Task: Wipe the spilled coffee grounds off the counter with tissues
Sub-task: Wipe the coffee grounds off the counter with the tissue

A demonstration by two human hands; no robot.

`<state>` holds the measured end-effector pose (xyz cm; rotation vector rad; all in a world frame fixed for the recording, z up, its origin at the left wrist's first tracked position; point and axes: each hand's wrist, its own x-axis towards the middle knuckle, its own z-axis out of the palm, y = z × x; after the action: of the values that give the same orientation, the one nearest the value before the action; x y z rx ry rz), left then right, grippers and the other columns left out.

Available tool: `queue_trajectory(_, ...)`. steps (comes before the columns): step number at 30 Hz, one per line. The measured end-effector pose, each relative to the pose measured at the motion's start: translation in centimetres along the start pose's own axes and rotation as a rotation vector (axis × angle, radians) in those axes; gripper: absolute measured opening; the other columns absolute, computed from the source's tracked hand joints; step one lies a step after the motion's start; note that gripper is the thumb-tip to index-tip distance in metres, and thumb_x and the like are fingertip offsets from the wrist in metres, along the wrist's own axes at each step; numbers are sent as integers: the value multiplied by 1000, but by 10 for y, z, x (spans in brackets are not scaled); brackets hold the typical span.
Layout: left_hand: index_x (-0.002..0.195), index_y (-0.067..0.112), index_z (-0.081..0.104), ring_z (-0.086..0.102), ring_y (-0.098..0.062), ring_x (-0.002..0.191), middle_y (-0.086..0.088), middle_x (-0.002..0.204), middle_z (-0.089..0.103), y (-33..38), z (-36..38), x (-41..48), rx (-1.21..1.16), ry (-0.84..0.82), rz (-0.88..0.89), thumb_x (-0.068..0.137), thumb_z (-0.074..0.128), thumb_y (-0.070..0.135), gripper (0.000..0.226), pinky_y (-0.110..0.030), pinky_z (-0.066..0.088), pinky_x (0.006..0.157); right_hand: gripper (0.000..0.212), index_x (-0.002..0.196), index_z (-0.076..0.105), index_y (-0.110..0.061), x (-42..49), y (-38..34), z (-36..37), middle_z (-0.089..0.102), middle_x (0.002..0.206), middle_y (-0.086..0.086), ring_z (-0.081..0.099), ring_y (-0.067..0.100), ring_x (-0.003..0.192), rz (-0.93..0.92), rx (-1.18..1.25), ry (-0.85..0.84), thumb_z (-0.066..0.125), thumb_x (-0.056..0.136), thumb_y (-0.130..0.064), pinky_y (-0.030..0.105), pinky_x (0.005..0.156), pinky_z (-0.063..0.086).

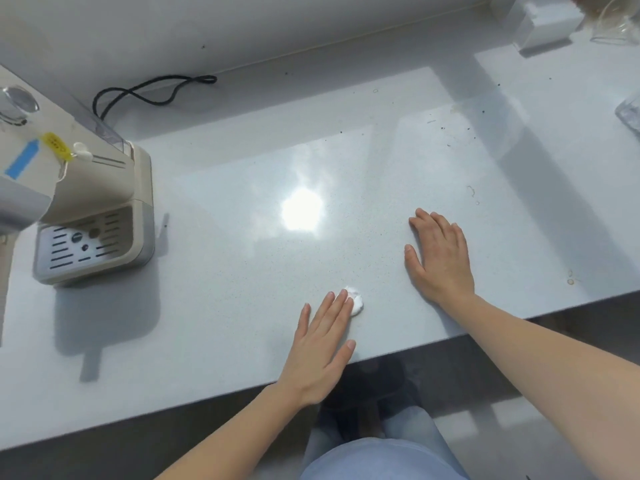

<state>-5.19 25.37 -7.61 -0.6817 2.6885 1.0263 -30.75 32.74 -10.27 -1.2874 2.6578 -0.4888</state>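
Note:
A small crumpled white tissue lies on the pale glossy counter, near its front edge. My left hand lies flat with its fingertips resting on the tissue's left side. My right hand presses palm-down on the counter further right, fingers spread, holding nothing. Dark coffee grounds are scattered at the far right of the counter, well beyond both hands. Brownish ring stains mark the surface there too.
A beige coffee machine with a grey drip tray stands at the left, its black cord looped behind. A white box and glassware sit at the far right. The counter's front edge runs just under my wrists.

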Motion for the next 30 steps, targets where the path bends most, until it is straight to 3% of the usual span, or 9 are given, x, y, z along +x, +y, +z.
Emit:
queue_trajectory(3,148,28,-10,-23,0,141,15,157,-17,16,14,-4,-67,106,-145,94,5,47,59,-39,-18,116,48,140,34,-19,0,0,-1,30,154,-1,19,21,144,-1,10,-11,41,94,-31,44,120,9)
queue_trajectory(8,144,28,-19,-29,-1,138,15,152,-27,49,41,9,-188,354,-505,102,16,30,55,-32,-25,111,46,139,36,-18,-1,1,0,31,154,1,19,23,144,-13,11,-12,40,94,-30,46,119,11)
queue_trajectory(11,144,28,-15,-21,0,138,11,156,-19,75,43,29,-450,543,-780,101,21,22,56,-33,-20,113,46,139,36,-18,0,2,0,32,153,2,19,23,144,-27,7,-19,38,95,-31,47,118,12)
queue_trajectory(15,150,22,6,-3,-10,145,6,160,-5,83,43,33,-557,687,-847,101,30,20,55,-34,-4,117,46,139,37,-17,0,4,1,32,153,2,19,24,144,-43,-5,-26,37,96,-32,47,118,11)
queue_trajectory(18,141,21,33,20,-19,133,2,153,14,75,36,18,-416,658,-760,97,40,17,44,-36,26,107,46,139,38,-17,0,5,2,32,154,3,19,24,143,-50,-33,-29,37,96,-33,48,118,12)
queue_trajectory(20,134,21,38,29,-18,129,5,144,19,64,27,4,-423,568,-639,94,42,12,41,-34,33,105,47,139,38,-17,-1,5,2,31,154,3,19,24,143,-52,-39,-32,36,96,-33,48,118,12)
queue_trajectory(23,138,20,31,31,-13,131,14,141,16,51,10,-13,-448,348,-513,95,43,15,46,-37,33,111,47,139,38,-17,-1,5,2,31,154,3,20,24,143,-56,-46,-29,36,96,-34,48,118,11)
queue_trajectory(27,147,17,13,42,-4,130,15,145,12,44,-7,-23,-674,125,-410,97,41,10,58,-35,32,114,46,138,39,-17,-1,5,2,32,153,3,20,24,143,-55,-34,-24,38,95,-33,48,118,11)
queue_trajectory(30,146,17,21,37,-6,131,13,149,15,42,-3,-24,-344,141,-426,92,54,25,63,-34,33,112,46,138,38,-17,-1,5,2,32,153,3,20,24,143,-59,-40,-22,38,95,-34,49,118,11)
